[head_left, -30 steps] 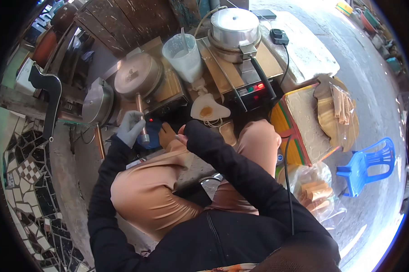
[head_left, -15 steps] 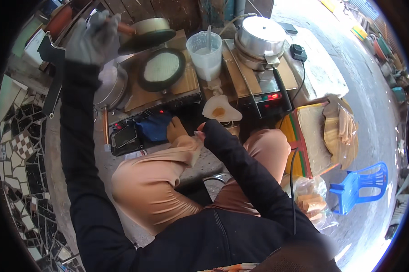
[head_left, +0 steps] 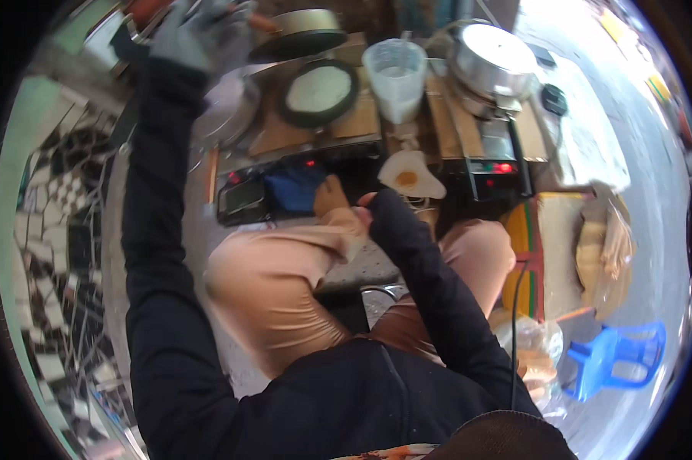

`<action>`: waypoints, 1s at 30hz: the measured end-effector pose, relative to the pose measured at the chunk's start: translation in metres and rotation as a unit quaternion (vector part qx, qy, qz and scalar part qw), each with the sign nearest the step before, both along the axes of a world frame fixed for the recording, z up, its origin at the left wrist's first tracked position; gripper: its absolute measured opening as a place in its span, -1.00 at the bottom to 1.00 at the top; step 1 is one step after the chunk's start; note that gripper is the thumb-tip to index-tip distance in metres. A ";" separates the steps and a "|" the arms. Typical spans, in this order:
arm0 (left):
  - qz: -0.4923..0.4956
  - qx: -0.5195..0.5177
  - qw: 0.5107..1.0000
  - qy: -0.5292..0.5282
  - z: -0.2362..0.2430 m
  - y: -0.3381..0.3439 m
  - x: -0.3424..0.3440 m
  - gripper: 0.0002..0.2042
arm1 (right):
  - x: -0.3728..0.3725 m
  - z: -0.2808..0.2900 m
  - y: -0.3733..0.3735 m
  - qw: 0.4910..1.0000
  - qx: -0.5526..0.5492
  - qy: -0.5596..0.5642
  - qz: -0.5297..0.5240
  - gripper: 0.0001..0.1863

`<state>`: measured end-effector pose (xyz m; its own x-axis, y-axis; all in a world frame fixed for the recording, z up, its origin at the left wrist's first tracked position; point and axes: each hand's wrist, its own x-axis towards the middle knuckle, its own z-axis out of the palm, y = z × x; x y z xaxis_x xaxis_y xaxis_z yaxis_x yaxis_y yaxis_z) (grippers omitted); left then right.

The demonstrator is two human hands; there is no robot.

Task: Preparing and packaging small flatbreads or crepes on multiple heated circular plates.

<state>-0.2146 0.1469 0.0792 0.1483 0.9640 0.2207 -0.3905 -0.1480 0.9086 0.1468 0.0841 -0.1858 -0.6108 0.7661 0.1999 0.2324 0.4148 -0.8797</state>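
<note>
At the upper left, my left hand [head_left: 181, 42] in a pale grey glove is closed round the brown handle [head_left: 262, 23] of a raised round hot plate [head_left: 298, 34]; blur softens its fingers. Under that plate, the lower round plate [head_left: 319, 92] has a dark rim and a pale, batter-like layer covering its middle. My right hand [head_left: 363, 213] hangs over my lap near the knee, mostly inside a black sleeve. Its visible fingers are curled together, and whatever they may hold is hidden.
A translucent jug [head_left: 396, 80] with a utensil stands beside the plates. Farther right is a silver round cooker [head_left: 495, 61] with a black handle. A white funnel-like piece [head_left: 411, 175] hangs at the front. A blue chair [head_left: 618, 360] and yellow-sided box [head_left: 564, 257] lie right.
The whole view has shifted, so the stove and plates appear farther right and higher. My left hand stays at the raised plate's handle; my right hand keeps its place over my lap.
</note>
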 end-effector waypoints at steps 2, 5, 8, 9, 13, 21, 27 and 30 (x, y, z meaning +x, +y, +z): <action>0.014 -0.010 1.000 0.005 -0.018 -0.004 0.036 -0.47 | 0.005 -0.013 0.004 0.999 -0.003 -0.028 -0.029 -0.83; 0.007 -0.049 0.998 -0.046 -0.058 -0.048 0.078 -0.58 | 0.011 -0.011 0.002 0.998 0.024 -0.027 -0.047 -0.81; 0.131 -0.335 0.933 0.020 -0.083 -0.090 0.134 -0.65 | 0.014 -0.009 0.001 0.999 0.002 -0.034 -0.034 -0.80; 0.106 -0.371 0.922 0.012 -0.103 -0.098 0.138 -0.63 | 0.015 -0.009 0.001 0.999 0.004 -0.034 -0.028 -0.80; 0.028 -0.322 0.946 0.001 -0.203 -0.125 0.119 -0.70 | 0.011 -0.010 0.000 0.997 0.017 -0.067 -0.016 -0.80; 0.511 -0.134 0.446 0.723 -0.232 -0.195 -0.003 -0.41 | 0.005 -0.012 0.005 0.997 0.011 -0.080 -0.014 -0.80; 0.433 -0.286 0.851 0.082 -0.222 -0.222 -0.081 -0.64 | 0.004 -0.029 0.009 0.996 0.032 -0.087 -0.004 -0.81; 0.451 -0.087 0.887 -0.046 -0.158 -0.210 -0.122 -0.66 | 0.000 -0.031 0.008 0.995 0.030 -0.094 0.007 -0.81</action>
